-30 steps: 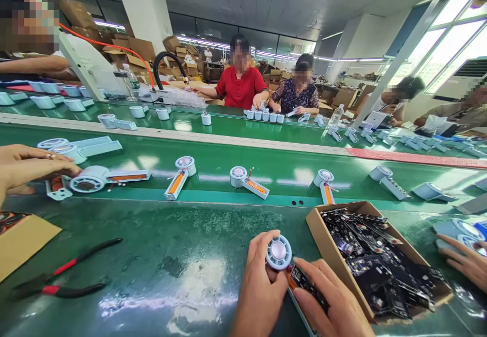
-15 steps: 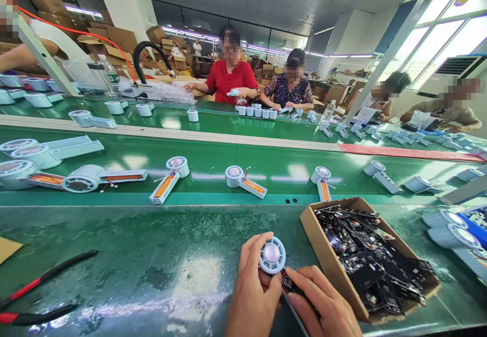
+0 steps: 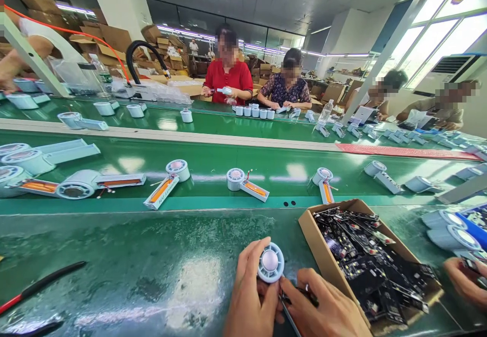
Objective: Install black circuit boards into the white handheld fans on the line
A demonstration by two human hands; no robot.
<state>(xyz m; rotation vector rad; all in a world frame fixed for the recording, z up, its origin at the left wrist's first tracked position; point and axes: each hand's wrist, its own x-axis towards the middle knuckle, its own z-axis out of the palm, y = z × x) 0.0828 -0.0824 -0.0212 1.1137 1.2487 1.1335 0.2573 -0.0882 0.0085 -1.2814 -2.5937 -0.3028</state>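
My left hand (image 3: pixel 249 296) is wrapped round a pale blue hand-held fan (image 3: pixel 270 263), its round head pointing up between thumb and fingers. My right hand (image 3: pixel 323 309) is closed on a black circuit board (image 3: pixel 304 292) and presses it against the fan's handle just below the head. Both hands sit at the bottom edge of the view, over the green bench (image 3: pixel 152 266). A cardboard box (image 3: pixel 315 235) full of black circuit boards stands right beside my right hand.
Several open fan bodies with orange batteries lie on the green conveyor belt (image 3: pixel 213 164) beyond my hands. Red-handled pliers (image 3: pixel 34 289) lie at lower left. Another person's hand (image 3: pixel 466 281) works at the right edge. Several workers sit across the line.
The view has shifted slightly. My right hand has slid further over the board, hiding most of it. A neighbour's hand has come back into view at the right edge.
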